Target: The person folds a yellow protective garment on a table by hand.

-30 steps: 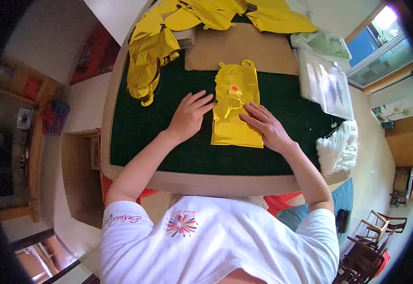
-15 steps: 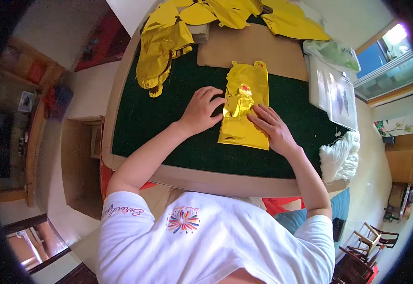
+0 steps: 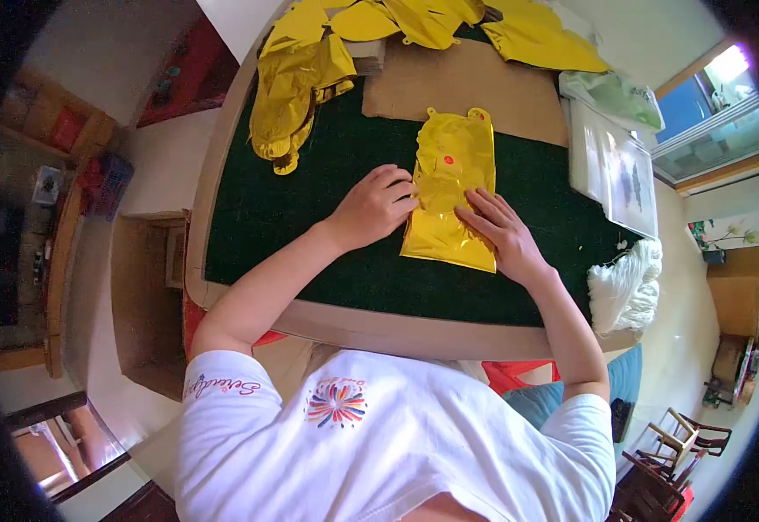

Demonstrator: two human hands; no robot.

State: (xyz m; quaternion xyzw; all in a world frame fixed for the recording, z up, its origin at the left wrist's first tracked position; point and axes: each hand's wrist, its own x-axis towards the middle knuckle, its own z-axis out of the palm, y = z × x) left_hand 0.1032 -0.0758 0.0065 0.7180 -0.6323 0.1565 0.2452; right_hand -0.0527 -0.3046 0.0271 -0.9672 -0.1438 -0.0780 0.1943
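A flat gold foil piece (image 3: 451, 183) with a small red mark lies on the dark green cloth (image 3: 345, 278). My left hand (image 3: 379, 204) is at its left edge, fingers curled with the tips at the foil; what they pinch, if anything, is too small to name. My right hand (image 3: 503, 230) rests on the lower right part of the foil, its fingers stretched out and lying flat. The foil's top end, with small round tabs, reaches the edge of a brown cardboard sheet (image 3: 475, 83).
More gold foil pieces (image 3: 297, 83) lie along the table's far and left sides. Clear plastic bags (image 3: 614, 165) are at the right, with a bundle of white string (image 3: 628, 287) nearer the front. An open cardboard box (image 3: 149, 304) stands left of the table.
The foil's middle looks flatter, and the bright folds around the red mark have gone. My left fingers have closed in at the foil's left edge. My right hand has barely moved.
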